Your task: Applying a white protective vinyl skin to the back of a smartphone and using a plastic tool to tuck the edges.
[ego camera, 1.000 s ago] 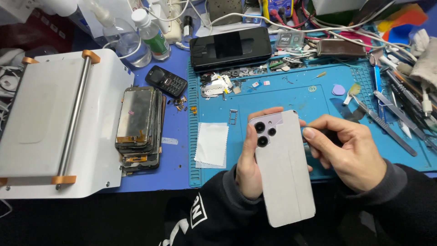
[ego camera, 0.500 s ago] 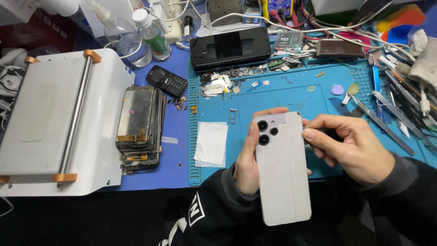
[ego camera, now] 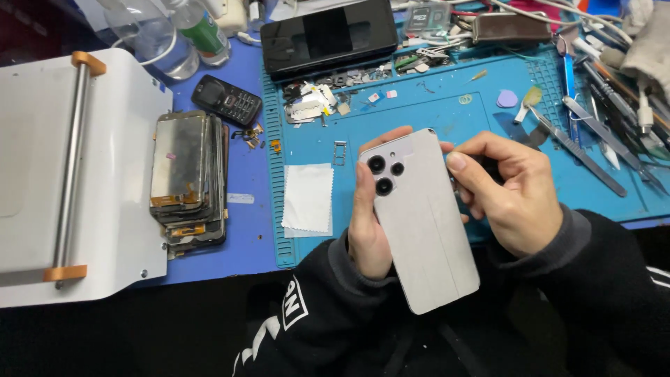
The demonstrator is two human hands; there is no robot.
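Above the blue ribbed mat (ego camera: 433, 119), a matte white phone (ego camera: 422, 223) held back-up.
Left hand (ego camera: 366, 234) wraps its edge; right hand (ego camera: 513, 192) fingertips pinch the upper right side.

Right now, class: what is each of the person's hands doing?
Left hand: closed around the white smartphone, gripping its left edge, back side up.
Right hand: fingers curled, pinching the phone's upper right edge.
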